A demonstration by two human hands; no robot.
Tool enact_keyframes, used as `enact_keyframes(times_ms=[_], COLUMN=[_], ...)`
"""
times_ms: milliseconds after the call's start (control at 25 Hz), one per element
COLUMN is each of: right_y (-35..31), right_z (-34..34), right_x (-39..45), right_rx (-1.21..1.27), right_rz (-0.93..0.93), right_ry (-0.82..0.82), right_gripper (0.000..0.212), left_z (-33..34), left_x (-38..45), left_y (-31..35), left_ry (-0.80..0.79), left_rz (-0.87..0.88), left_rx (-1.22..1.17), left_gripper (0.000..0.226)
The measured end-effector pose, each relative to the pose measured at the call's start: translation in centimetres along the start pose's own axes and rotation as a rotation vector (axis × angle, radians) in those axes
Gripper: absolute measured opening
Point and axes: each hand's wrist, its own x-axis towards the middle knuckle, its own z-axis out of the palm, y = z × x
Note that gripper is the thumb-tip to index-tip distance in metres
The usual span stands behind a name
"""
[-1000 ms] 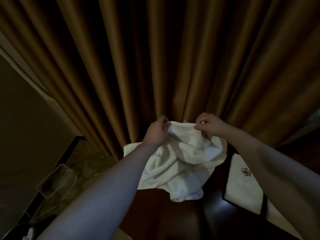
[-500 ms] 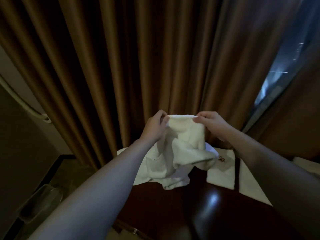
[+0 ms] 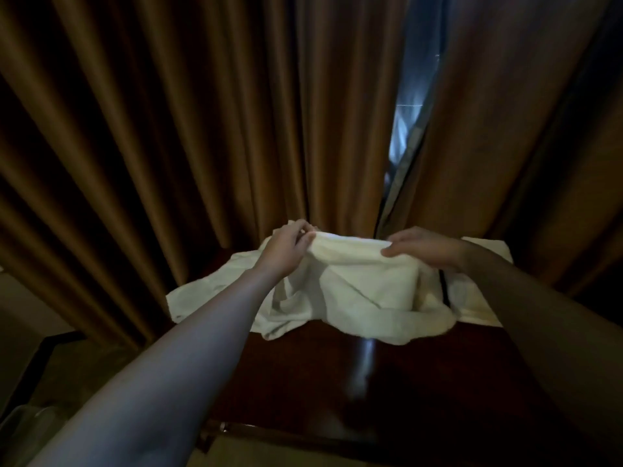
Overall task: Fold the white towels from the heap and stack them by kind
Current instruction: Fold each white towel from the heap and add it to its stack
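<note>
A white towel (image 3: 367, 291) hangs from both my hands above the far side of a dark wooden table (image 3: 387, 392). My left hand (image 3: 286, 246) pinches its top edge at the left end, and my right hand (image 3: 421, 247) pinches the same edge at the right end. The edge is stretched between them and the lower part drapes crumpled onto the table. Under and left of it lies a heap of white cloth (image 3: 209, 294). Folded white towels (image 3: 472, 298) lie at the right, partly hidden by my right arm.
Brown curtains (image 3: 202, 129) hang right behind the table, with a narrow gap showing a window (image 3: 411, 106). The near half of the table shows bare glossy wood. A pale container (image 3: 20, 419) stands on the floor at the lower left.
My hands have moved apart, stretching the towel's top edge wider. The camera has swung right and up, so the curtain gap now sits near the middle.
</note>
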Motion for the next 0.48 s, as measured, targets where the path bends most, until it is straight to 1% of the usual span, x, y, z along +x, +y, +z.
enact_keyframes(times_ms=[120,240,320,400,480], right_y=[2.8,5.8,8.0,10.5,12.3], right_z=[-2.5,-5.9,-8.2,-10.1,-11.5], right_x=[-2.0,-3.7,-4.8,-6.0,-7.0], right_rx=[-0.219,-0.288,-0.373,-0.441,-0.415], right_rz=[0.006,0.014,0.058,0.121,0.094], right_ry=[0.005,0.093,0.055,0.014,0.057], right_gripper=[0.027,0.024,0.033,0.032,0.032], left_z=[3.8,7.1,9.3,11.2,12.7], left_x=[0.6,1.5,1.8,2.0,2.2], left_y=[2.8,6.0,7.5,9.0,10.3], left_ry=[-0.052,-0.096,-0.119,-0.122,-0.105], left_rz=[0.050,0.077,0.072,0.065,0.068], left_rx=[0.136,0.180,0.185,0.216,0.227], left_gripper=[0.012,0.013,0.014,0.017,0.017])
